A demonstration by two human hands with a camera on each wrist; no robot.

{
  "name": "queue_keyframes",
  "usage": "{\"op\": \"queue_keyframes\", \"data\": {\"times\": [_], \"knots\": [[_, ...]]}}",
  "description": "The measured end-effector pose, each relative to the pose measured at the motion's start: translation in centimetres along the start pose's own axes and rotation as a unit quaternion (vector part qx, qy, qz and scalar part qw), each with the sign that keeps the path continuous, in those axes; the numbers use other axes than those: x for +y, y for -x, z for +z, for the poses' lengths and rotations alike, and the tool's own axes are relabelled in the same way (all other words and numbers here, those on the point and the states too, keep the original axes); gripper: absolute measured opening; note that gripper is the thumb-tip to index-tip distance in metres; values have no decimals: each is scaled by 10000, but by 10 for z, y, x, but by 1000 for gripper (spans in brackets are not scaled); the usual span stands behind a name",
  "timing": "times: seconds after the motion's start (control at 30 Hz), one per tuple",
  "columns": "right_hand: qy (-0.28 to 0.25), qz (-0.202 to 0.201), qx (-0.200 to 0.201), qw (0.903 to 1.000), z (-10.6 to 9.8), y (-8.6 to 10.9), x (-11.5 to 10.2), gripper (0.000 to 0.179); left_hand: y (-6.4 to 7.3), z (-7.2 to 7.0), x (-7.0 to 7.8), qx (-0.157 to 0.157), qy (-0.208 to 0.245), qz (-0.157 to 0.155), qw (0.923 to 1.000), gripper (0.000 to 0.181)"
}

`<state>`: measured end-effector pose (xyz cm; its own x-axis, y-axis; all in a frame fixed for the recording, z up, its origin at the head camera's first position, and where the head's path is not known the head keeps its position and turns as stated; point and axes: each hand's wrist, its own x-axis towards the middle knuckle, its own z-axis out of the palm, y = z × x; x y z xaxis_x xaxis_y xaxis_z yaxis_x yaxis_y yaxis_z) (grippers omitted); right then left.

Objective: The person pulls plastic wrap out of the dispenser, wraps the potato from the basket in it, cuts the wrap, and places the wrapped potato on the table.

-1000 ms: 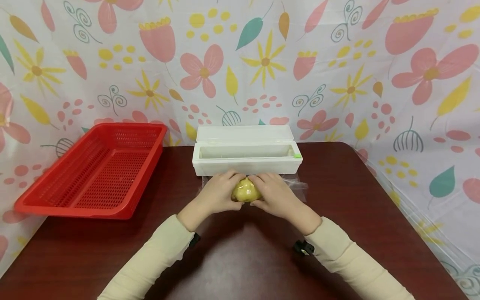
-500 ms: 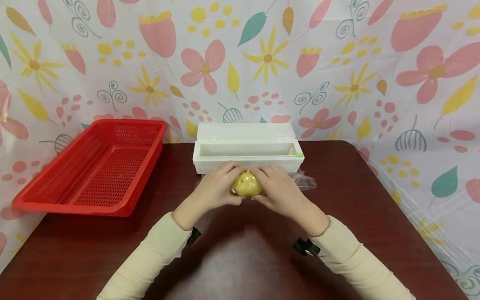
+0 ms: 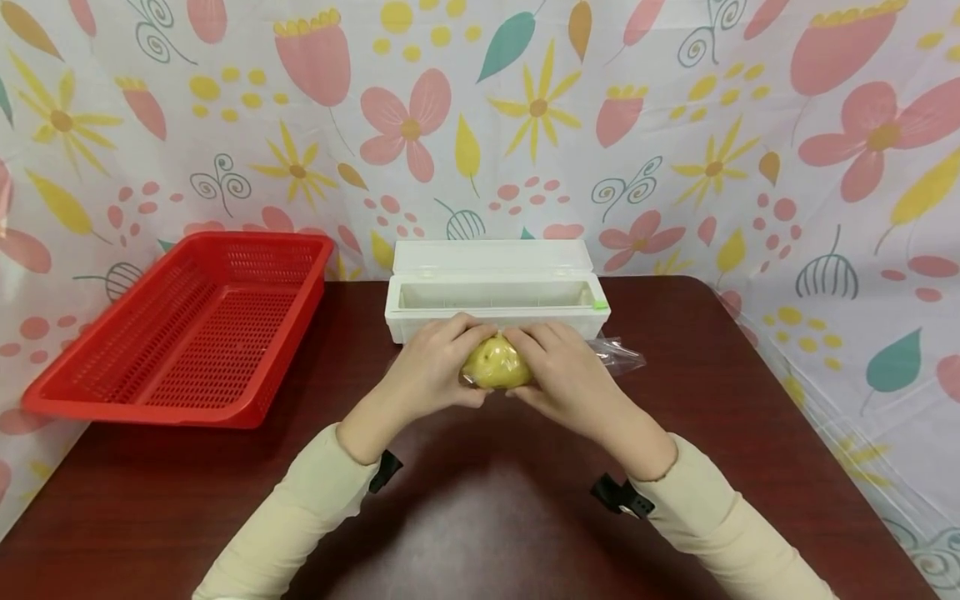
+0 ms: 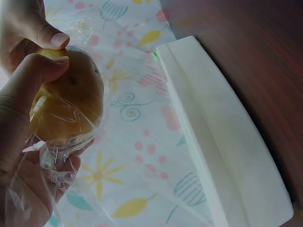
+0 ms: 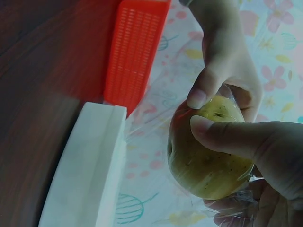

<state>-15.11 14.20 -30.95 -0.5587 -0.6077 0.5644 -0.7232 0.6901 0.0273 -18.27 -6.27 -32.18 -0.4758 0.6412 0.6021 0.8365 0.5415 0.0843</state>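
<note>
A yellow potato [image 3: 495,363], wrapped in clear plastic film, is held between both hands above the table in the head view. My left hand [image 3: 432,363] grips its left side, and my right hand [image 3: 564,371] grips its right side. Both thumbs press on the potato [image 5: 208,161] close together in the right wrist view. Loose plastic film [image 3: 619,355] sticks out beyond the right hand. In the left wrist view, crumpled film [image 4: 59,163] bunches under the potato [image 4: 78,94] by the fingers.
Just behind the hands stands a long white box [image 3: 498,321], its lid [image 3: 491,257] raised at the back. A red perforated basket [image 3: 262,400] sits at the left of the dark brown table [image 3: 720,400]. A flowered sheet [image 3: 420,200] hangs behind.
Both hands still hold the potato, which has turned a little between them. The loose film at the right has shifted outward and bunched up. The head view has tilted slightly.
</note>
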Motion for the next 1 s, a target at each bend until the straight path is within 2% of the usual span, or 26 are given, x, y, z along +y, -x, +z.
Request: {"op": "queue_keyframes", "data": {"times": [0.2, 0.33, 0.57, 0.67, 0.8, 1.0], "knots": [[52, -71, 105, 9999, -3, 6, -5, 67, 3, -4, 7, 38, -4, 132, 9999, 65], [133, -103, 13, 9999, -5, 10, -10, 67, 8, -7, 13, -15, 11, 142, 9999, 65], [-22, -99, -303, 9995, -10, 18, -18, 68, 16, -8, 21, -359, 11, 134, 9993, 67], [-217, -91, -533, 9983, -10, 21, -18, 68, 19, -7, 22, -576, 160, 86, 9982, 69], [-630, 49, -975, 9932, -8, 24, -17, 65, 22, -3, 21, -879, 612, -97, 9942, 68], [-1408, 525, -1629, 9751, -2, 26, -12, 59, 27, 2, 20, -1316, 1122, -481, 9838, 57]]}}
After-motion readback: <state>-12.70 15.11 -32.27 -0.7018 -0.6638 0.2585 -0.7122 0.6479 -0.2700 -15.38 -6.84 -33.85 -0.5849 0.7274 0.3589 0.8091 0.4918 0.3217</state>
